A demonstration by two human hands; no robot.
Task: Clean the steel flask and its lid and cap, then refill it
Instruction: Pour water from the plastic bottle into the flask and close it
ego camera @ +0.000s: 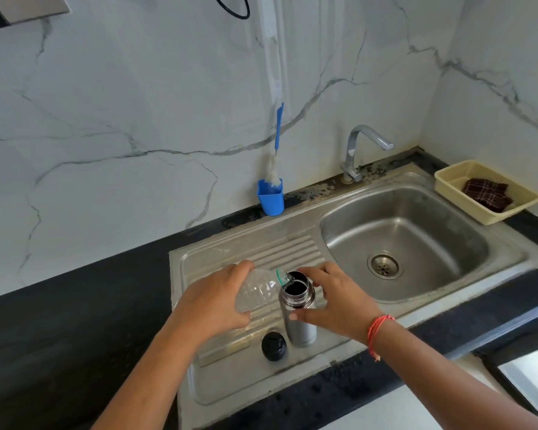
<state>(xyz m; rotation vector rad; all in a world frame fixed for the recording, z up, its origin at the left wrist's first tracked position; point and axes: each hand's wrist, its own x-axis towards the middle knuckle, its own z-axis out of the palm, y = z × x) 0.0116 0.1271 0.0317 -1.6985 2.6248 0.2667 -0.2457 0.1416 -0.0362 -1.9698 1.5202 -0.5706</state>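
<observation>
The steel flask (299, 318) is gripped upright on the sink drainboard (230, 383) by the right hand (339, 302). A plastic bottle (257, 290) is held tilted to its mouth from 9 o'clock by the left hand (212, 301), with the black lid (274, 346) at 7 o'clock.

Steel flask (302, 332): brushed metal body, faint lettering near the base, standing upright on the drainboard (246, 386) of the sink. Mouth uncovered, interior dark. The right hand (339, 302) grips it, thumb on the body, fingers curled round the neck. Black round cap (274, 346): off the flask, lying on the drainboard just beside the flask's base, on its left. Only one such piece is seen. Clear plastic bottle (257, 291): tilted steeply, its green-ringed neck resting at the flask's open mouth, held by the left hand (212, 302).
</observation>
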